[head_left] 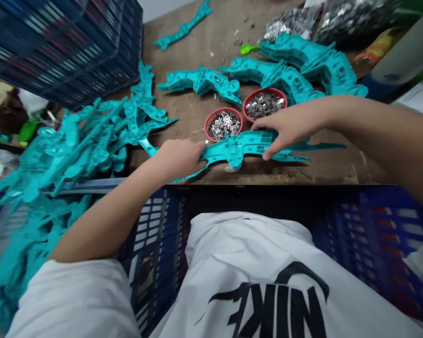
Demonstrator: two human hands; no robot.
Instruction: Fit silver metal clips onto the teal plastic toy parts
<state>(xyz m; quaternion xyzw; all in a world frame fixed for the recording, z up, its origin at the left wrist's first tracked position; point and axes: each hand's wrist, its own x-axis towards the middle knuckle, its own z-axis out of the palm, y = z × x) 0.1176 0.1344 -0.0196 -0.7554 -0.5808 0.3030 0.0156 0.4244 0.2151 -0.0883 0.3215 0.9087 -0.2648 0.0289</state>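
Teal plastic part (239, 146) lies partly under the left hand (176, 158) and right hand (289, 127).

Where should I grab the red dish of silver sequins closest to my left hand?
Pinch the red dish by its rim at the far-left edge, coming from above with your left hand. The teal plastic piece crowds its near edge, and the other red dish sits close on its right. It looks well filled, so keep it level.
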